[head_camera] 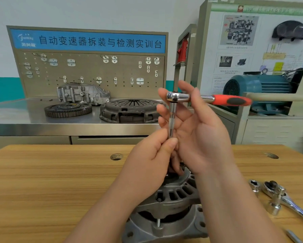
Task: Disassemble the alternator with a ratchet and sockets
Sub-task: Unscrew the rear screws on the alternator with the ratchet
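1. Holding a ratchet [177, 97] with a long bar [171, 116] plugged into its head, the person has the tool raised upright above the alternator [177, 192]. The red handle sticks out to the right.
2. The left grip [154, 155] pinches the lower part of the bar between thumb and fingertips.
3. The right grip [196, 130] is spread, palm toward the camera. Its nearly straight fingers cradle the ratchet head and the upper bar from behind without closing round them.
4. The alternator stands at the middle of the worktop's [50, 181] near edge, on a flanged base [164, 230] and partly hidden by both forearms.
5. The bar's lower end is hidden behind the left grip, so it cannot be told whether a socket is fitted or whether it sits on a fastener.
6. Done so far, as a judgement: little shows. The finned top housing is still in place, and no loose bolts or removed parts lie on the worktop. A gap under the top housing shows a bare stud [158, 222], which may mean the halves have begun to part, though that is uncertain.
7. Toward the worktop's right edge lie a spare ratchet [273, 188] and two sockets [253, 185], close together. This suggests the person is still choosing or assembling the tool.
8. What is probably left is most of the job: seating the tool, loosening the fasteners, then splitting the housing and lifting out the inner parts.
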Demonstrator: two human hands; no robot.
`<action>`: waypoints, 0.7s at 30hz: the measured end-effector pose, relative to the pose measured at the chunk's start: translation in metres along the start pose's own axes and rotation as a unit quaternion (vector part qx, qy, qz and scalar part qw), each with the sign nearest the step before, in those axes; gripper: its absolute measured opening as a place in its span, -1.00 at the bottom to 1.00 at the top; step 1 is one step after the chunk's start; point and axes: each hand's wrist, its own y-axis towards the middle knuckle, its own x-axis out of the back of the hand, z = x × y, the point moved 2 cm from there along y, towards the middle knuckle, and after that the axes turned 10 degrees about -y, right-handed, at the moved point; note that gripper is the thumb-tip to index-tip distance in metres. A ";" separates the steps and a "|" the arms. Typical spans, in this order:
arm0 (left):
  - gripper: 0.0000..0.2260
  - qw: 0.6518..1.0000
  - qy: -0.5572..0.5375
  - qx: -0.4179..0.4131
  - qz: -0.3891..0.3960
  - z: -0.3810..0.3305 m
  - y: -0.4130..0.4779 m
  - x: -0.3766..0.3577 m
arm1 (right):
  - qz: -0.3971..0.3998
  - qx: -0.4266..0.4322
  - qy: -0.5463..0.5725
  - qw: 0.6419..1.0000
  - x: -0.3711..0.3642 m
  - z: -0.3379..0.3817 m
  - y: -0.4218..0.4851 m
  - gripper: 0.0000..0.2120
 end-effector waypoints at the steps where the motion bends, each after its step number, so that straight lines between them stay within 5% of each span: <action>1: -0.76 1.000 -0.005 0.003 -0.005 0.001 0.001 0.001 | -0.008 0.041 -0.031 0.999 0.001 0.000 -0.001 -0.83; 5: -0.79 1.000 -0.005 0.006 -0.013 0.005 0.002 0.001 | -0.082 0.260 -0.338 0.901 0.002 0.008 -0.008 -0.81; 7: -0.80 1.000 -0.023 0.012 -0.012 0.006 0.002 0.001 | -0.084 0.218 -0.322 0.917 0.002 0.007 -0.007 -0.82; 10: -0.80 0.997 -0.069 0.034 0.005 0.007 0.002 0.003 | -0.011 0.035 -0.086 0.996 -0.001 0.005 -0.004 -0.74; 13: -0.75 0.993 -0.105 0.038 0.031 0.006 0.002 0.005 | 0.017 -0.029 -0.013 0.999 -0.002 0.004 -0.003 -0.63; 16: -0.83 0.991 -0.118 0.049 0.032 0.007 0.002 0.007 | 0.005 0.045 -0.080 0.996 -0.005 0.002 -0.004 -0.81; 19: -0.85 0.993 -0.099 0.056 0.009 0.010 0.002 0.008 | -0.036 0.199 -0.287 0.936 -0.008 0.006 -0.010 -0.84; 21: -0.85 0.994 -0.092 0.051 0.009 0.009 0.001 0.007 | -0.023 0.213 -0.306 0.928 -0.011 0.004 -0.011 -0.83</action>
